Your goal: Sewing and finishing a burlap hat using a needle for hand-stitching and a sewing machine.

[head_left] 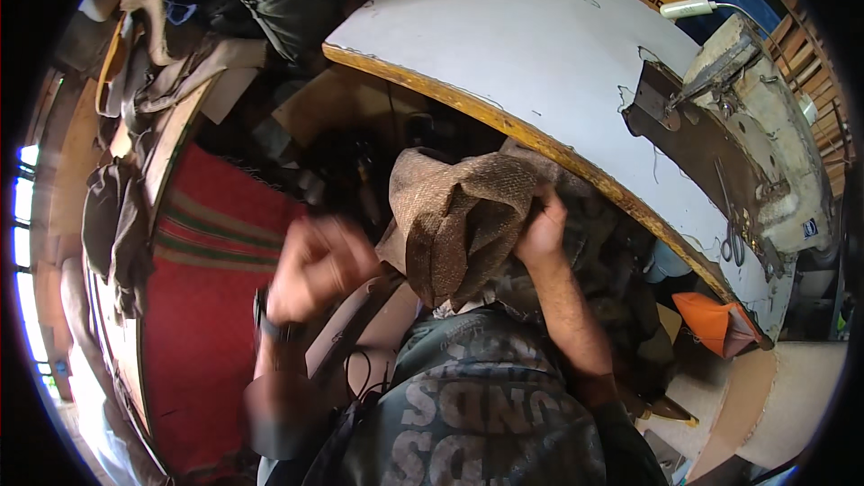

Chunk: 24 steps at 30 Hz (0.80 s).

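A piece of brown woven fabric (463, 216), folded and bunched with a hollow in its middle, is held up above my lap. My right hand (544, 227) grips its right side, thumb showing and the other fingers partly hidden by the cloth. To the left of the fabric, my left hand (324, 263) is raised and smeared by motion. Its fingers look curled, but whether they hold anything does not show. The cloth's left edge comes close to that hand.
Ahead, a white tabletop (504, 18) with a worn wooden edge carries a sewing machine (751, 126) and scissors (733, 238). An orange pouch-like thing (711, 324) hangs at its right corner. Red striped cloth (216, 306) lies left; a dark bag (279, 0) sits far left.
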Motion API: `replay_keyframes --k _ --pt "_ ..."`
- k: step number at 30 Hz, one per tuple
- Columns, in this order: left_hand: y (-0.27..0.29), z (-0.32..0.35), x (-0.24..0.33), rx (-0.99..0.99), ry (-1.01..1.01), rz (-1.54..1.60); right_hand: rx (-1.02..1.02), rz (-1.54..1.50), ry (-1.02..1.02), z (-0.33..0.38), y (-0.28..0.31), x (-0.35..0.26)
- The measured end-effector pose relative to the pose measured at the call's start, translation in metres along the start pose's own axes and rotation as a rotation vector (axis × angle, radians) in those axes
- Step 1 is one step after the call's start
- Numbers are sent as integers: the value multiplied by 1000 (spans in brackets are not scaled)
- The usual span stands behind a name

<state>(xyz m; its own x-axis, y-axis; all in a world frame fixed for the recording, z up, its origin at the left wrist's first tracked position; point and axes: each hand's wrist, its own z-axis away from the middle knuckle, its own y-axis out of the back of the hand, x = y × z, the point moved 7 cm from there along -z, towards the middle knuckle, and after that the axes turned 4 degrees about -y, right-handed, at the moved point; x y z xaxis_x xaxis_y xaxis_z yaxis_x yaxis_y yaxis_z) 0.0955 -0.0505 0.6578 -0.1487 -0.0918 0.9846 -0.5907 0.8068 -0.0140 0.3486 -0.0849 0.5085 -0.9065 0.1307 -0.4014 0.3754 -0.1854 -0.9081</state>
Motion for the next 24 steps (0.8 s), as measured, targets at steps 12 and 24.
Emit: replay_keyframes --k 12,24 --pt "-14 15 -77 761 17 0 -24 145 -75 39 0 14" --pt "9 -48 -31 180 -153 -794 -84 845 38 72 -1 -20"
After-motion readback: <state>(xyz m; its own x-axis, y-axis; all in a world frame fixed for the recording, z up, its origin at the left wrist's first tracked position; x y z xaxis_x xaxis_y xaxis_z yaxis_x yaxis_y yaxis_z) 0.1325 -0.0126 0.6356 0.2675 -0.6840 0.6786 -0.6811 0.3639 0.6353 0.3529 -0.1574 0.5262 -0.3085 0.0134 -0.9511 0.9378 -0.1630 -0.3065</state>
